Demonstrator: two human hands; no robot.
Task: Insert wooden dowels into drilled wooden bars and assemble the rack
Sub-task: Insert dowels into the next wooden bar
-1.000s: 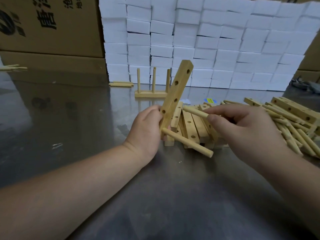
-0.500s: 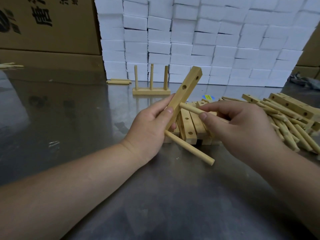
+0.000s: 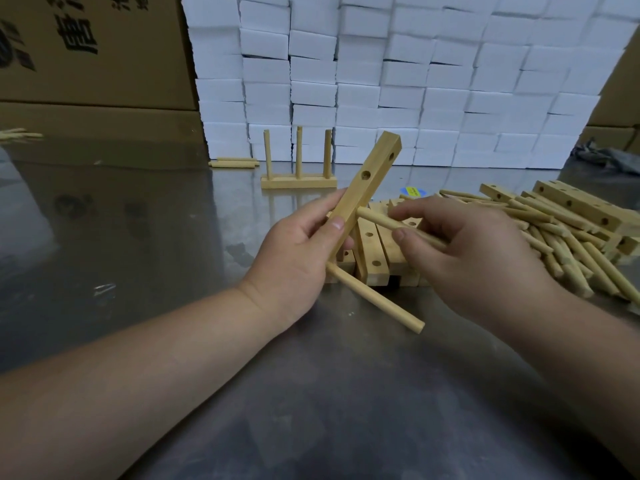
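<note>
**Second dowel at the middle of the hand-held bar**

The left hand point(image 3: 298, 258) grips a pale rectangular wooden bar with drilled round holes point(image 3: 367, 181). The thumb is pressed along the bar's near edge and the fingers are wrapped behind it, so the hand is clamped on the lower half. The bar is raised off the dull grey steel tabletop point(image 3: 311, 393) and leans with its top end toward 1 o'clock. Two open holes show on its upper half.

A round light-wood dowel point(image 3: 377, 303) is seated in the bar's lower end and points toward 4 o'clock, with its free end low over the table.

The right hand point(image 3: 478, 261) pinches a second round wooden dowel point(image 3: 381, 223) between thumb and forefinger, and the other fingers are curled beside it. The dowel's tip meets the bar at mid-length; how far it has gone into a hole cannot be told.

Just behind the hands, a few flat drilled wooden bars point(image 3: 372, 247) lie side by side. At 3 o'clock from the hands is a loose heap of wooden dowels point(image 3: 568, 258), with more drilled bars stacked point(image 3: 575, 206) on its far side.

At 12 o'clock a finished wooden base with three upright dowels point(image 3: 298, 181) stands on the table. At 11 o'clock from it, two loose dowels point(image 3: 233, 163) lie together.

Along the back is a wall of stacked white foam blocks point(image 3: 381, 81), with brown cardboard boxes point(image 3: 93, 50) at 10 o'clock.
</note>
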